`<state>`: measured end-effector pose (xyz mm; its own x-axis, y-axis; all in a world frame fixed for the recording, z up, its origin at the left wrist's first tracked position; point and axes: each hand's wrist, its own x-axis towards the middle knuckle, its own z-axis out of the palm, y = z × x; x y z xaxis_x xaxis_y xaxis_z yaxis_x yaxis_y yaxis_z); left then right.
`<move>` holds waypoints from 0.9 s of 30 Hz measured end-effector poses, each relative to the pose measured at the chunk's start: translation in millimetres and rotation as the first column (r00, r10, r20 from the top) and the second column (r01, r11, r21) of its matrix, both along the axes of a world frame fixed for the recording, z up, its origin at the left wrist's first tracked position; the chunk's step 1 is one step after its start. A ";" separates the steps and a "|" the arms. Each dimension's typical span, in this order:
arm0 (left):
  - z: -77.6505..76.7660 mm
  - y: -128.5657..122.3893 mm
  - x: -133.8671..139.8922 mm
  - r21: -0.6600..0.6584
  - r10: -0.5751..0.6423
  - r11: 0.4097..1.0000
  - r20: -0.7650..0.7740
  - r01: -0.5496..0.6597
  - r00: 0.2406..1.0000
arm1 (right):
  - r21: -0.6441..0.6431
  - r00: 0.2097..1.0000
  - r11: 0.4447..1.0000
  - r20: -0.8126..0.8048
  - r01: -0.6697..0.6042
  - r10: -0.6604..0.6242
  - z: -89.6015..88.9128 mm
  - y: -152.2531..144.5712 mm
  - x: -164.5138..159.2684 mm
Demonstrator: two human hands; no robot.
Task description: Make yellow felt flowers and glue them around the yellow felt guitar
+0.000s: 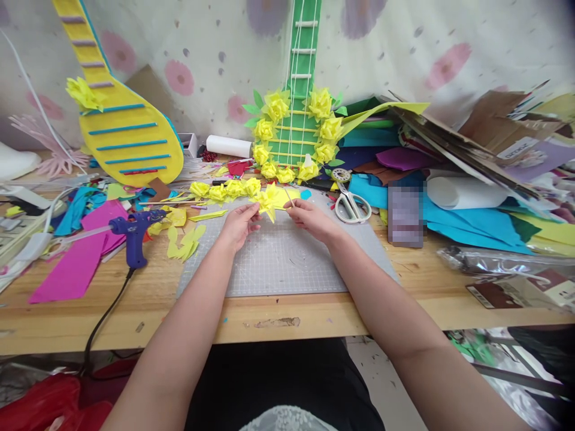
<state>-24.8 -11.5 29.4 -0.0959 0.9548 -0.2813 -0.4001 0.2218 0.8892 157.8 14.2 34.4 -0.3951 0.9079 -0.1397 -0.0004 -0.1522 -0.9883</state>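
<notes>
Your left hand [239, 225] and right hand [311, 219] were both pinched on a yellow paper flower [268, 203], holding it just above the far edge of the grey cutting mat [283, 263]; its petals were pointed, creased and splayed. No writing near your hands could be read. A purple glue gun [135, 230] lay to the left, scissors [353, 203] to the right.

Wooden table [287, 317], grey cutting mat [283, 263], glue gun [135, 230], scissors [353, 203], felt scraps [74, 263]
</notes>
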 end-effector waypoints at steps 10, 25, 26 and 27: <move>-0.4 -1.5 9.0 0.008 -0.112 0.994 -0.060 0.113 0.992 | -0.230 0.974 0.950 -0.135 -0.211 0.183 -5.8 -2.4 -3.7; 0.7 -14.6 26.3 -0.143 -0.293 0.933 0.235 0.331 0.927 | -0.248 0.969 0.969 -0.233 0.020 -0.080 -8.5 3.4 -1.5; 0.4 -15.4 27.5 -0.112 -0.293 0.942 0.185 0.316 0.938 | -0.247 0.972 0.969 -0.220 0.021 -0.077 -8.3 3.0 -1.8; 0.1 -16.3 28.9 -0.082 -0.288 0.951 0.130 0.300 0.949 | -0.245 0.976 0.969 -0.205 0.021 -0.073 -8.1 2.5 -2.2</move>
<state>4.1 -27.8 29.5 0.2232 0.9025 -0.3684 -0.4024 0.4295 0.8084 155.6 16.7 26.3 -0.3968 0.8761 -0.2740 -0.2173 -0.3797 -0.8992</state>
